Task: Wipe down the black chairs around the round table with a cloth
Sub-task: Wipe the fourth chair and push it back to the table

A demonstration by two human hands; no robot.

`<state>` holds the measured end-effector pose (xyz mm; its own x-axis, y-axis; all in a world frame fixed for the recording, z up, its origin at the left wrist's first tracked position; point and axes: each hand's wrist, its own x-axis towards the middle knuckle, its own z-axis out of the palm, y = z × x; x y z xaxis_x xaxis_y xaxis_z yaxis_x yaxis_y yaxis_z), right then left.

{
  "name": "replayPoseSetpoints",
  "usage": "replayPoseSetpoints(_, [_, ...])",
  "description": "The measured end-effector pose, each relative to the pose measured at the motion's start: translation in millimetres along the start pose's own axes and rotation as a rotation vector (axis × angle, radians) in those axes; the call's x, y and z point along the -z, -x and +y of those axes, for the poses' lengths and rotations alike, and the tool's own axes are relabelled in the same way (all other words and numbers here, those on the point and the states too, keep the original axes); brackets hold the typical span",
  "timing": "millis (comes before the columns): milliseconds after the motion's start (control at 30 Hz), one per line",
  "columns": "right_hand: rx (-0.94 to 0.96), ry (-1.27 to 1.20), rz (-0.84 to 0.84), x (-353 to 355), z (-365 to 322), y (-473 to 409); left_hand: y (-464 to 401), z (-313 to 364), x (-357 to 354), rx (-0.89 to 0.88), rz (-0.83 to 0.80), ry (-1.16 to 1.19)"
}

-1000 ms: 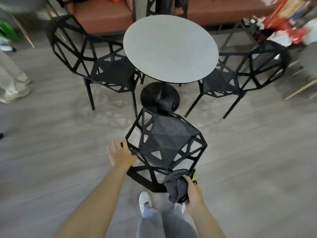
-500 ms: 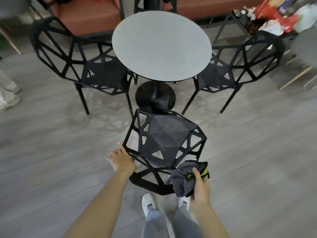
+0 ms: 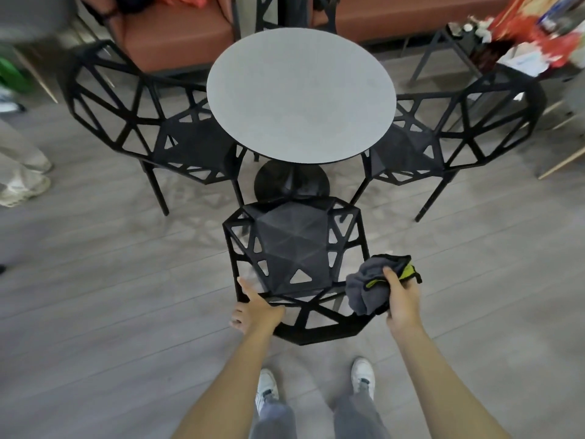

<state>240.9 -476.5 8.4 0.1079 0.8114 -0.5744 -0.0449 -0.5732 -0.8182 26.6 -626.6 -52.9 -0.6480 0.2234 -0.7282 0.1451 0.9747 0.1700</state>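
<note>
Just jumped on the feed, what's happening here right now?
A person stands behind the nearest black lattice-frame chair, which faces the round grey-topped table. The left hand rests on the left side of the chair's backrest frame, steadying it. The right hand grips a bunched dark grey cloth with yellow-green trim beside the chair's right edge. Two more black chairs sit left and right of the table, with no hand on them.

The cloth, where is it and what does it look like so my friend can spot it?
Find the round grey table. The black chair nearest the person is below it. At that chair's right side, the right hand grips the cloth: bunched and dark grey with a yellow-green edge.
</note>
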Motion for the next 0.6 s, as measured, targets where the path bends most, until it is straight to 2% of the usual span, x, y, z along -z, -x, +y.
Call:
replayPoseSetpoints(200, [-0.017, -0.046, 0.039, 22, -42, -80, 22, 60, -36, 0.007, 0.080, 0.365])
replayPoseSetpoints(267, [-0.039, -0.039, 0.008, 31, -51, -99, 28, 76, -44, 0.025, 0.138, 0.421])
replayPoseSetpoints(333, [-0.040, 0.008, -0.031, 43, -61, -115, 31, 90, -49, 0.060, 0.163, 0.370])
replayPoseSetpoints(433, [-0.016, 0.083, -0.121, 68, -88, -133, 45, 118, -48, 0.097, 0.180, 0.127])
replayPoseSetpoints(500, [-0.025, 0.124, -0.158, 86, -110, -144, 64, 146, -44, 0.013, 0.217, 0.044])
replayPoseSetpoints(600, [-0.047, 0.174, -0.182, 111, -145, -166, 92, 199, -42, -0.198, 0.248, 0.069])
